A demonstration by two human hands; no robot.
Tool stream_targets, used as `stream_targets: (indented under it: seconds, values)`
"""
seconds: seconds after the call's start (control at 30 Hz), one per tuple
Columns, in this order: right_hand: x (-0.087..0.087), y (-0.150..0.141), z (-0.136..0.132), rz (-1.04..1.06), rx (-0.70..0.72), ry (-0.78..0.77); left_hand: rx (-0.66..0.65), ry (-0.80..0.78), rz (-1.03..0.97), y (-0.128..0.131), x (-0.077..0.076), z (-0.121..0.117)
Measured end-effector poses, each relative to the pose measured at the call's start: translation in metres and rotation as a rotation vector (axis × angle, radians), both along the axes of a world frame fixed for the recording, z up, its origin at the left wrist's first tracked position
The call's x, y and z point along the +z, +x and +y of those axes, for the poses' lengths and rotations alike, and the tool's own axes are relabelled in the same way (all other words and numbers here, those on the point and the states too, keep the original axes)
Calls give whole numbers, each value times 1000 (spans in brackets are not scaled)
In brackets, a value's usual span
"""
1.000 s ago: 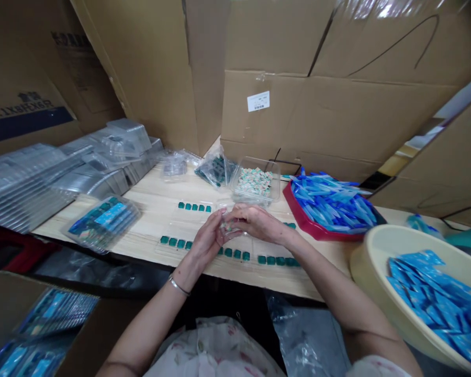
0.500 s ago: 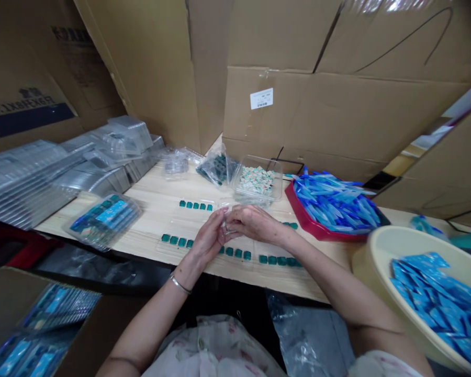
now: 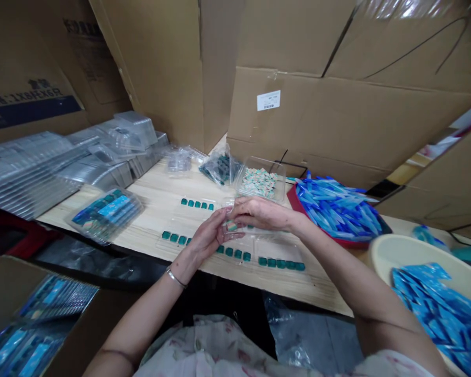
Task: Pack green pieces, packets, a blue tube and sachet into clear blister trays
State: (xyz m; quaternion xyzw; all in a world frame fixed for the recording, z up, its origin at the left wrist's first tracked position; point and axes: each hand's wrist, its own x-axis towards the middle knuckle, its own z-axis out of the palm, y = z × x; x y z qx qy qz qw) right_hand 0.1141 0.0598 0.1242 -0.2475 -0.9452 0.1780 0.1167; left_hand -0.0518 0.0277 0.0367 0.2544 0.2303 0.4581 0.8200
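Note:
Over the middle of the table, my left hand and my right hand meet around a small clear plastic case. Between the fingers shows a small pale square piece with some green. The left fingers grip the plastic from the left. My right hand's fingers are bent together at its top, their tips partly hidden. Below the hands lies a row of dark green square pieces in clear trays. Another such row lies behind my left hand. A clear tub of pale and green squares stands just behind.
Stacked clear plastic trays fill the left, beside a filled clear pack. A bag of dark green pieces lies at the back. On the right are a red tray of blue pointed pieces and a cream basin of blue packets.
My right hand has turned a little and its fingers have shifted, so a pale square piece now shows between the hands. The view has moved slightly.

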Motion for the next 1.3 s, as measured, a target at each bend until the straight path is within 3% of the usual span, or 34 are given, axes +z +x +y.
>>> stream_targets:
  seconds: [0.2,0.4,0.57,0.77,1.0,1.17,1.3]
  values:
    - [-7,-12,0,-148,46,29,18,37,0,-1,-2,2]
    - [-19,-18,-9,-217,-24,80,13,78,46,0,-4,2]
    - [-25,-25,-26,-285,-252,153,69,54,60,4,-8,0]
    - [-31,-30,-40,-276,-533,127,145,60,36,10,-10,-2]
    - [-28,-12,-25,-10,-372,56,81,144,1,3,-2,-1]
    - [-14,-11,-22,-12,-295,59,31,173,-13,-3,0,0]
    - [-15,-15,-23,-18,-245,75,18,154,-24,-6,0,0]
